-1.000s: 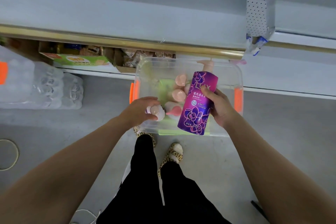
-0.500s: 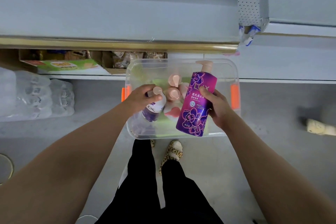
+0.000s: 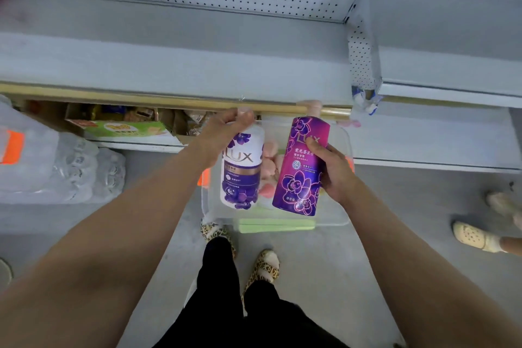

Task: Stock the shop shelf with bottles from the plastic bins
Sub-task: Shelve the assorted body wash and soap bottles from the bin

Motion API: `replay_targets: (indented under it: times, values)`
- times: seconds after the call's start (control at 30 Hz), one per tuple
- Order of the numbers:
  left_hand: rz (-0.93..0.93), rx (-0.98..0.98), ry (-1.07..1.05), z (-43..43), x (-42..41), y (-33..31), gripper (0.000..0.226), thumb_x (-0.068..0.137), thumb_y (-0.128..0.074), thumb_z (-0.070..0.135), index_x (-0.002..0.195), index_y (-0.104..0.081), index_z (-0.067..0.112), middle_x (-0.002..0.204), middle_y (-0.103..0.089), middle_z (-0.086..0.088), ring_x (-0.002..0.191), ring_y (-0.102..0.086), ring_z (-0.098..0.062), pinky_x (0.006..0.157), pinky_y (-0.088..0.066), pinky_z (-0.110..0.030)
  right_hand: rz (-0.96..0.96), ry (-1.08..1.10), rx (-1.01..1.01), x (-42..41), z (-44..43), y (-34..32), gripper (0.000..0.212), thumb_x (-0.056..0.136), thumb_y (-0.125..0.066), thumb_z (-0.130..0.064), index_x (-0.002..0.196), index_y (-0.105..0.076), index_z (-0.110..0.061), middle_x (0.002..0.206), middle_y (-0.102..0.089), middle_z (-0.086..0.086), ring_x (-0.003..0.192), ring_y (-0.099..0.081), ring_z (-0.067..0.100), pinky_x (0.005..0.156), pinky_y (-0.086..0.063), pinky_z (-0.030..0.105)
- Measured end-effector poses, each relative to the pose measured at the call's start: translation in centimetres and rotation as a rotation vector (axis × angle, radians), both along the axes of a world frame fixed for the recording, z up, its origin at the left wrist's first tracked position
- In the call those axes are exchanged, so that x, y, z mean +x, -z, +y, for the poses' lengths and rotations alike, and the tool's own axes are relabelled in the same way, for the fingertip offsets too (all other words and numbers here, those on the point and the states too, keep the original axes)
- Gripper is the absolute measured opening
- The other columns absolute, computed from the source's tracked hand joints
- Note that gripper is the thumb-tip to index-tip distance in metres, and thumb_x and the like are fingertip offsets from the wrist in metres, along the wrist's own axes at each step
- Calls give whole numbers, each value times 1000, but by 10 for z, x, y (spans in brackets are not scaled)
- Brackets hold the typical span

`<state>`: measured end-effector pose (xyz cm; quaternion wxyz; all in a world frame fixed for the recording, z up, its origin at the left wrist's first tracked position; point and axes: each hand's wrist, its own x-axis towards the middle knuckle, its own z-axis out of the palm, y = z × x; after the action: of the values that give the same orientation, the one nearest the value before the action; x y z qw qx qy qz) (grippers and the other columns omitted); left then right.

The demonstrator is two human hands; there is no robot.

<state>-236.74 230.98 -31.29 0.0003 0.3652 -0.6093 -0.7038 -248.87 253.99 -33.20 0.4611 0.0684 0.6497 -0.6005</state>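
Quantities: two bottles in full view, one white bottle [image 3: 241, 175] and one purple bottle [image 3: 299, 172]; one plastic bin [image 3: 330, 220]; several pink pump caps [image 3: 268, 169] inside it, exact count indeterminable.

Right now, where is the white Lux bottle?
The white Lux bottle hangs at centre of the head view from the left hand, gripped by its top, over the clear plastic bin, just left of the purple Lux bottle in the right hand.

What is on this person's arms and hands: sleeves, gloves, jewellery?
The left arm and right arm are bare, sleeveless to the frame edge. The left hand and right hand are ungloved, no watch, bracelet or ring in view.
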Motion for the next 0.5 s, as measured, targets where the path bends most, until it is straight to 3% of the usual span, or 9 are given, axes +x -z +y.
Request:
replay_targets:
  times: [0.17,0.37,0.5]
  values:
    - [82,-4,-147,2,12,-72,44,82,-73,51,110,-68,17,100,-75,-8,97,-71,-35,91,-55,-52,95,-74,-104,-10,-18,-70,67,73,-82,-41,128,-61,-9,115,-72,16,101,-71,35,93,-56,50]
    - [173,-35,-211,-1,24,-171,42,78,-74,55,92,-70,16,101,-72,-21,88,-65,-31,89,-53,-56,280,-204,-290,-19,-55,-174,56,76,-78,-41,118,-65,-7,102,-74,14,88,-73,29,80,-59,41]
    - [266,-28,-234,-17,32,-234,64,73,-75,54,115,-61,9,102,-74,-17,88,-71,-26,74,-60,-43,442,-242,-399,-25,-90,-248,54,78,-78,-40,118,-65,-7,101,-75,13,89,-73,29,82,-59,41]
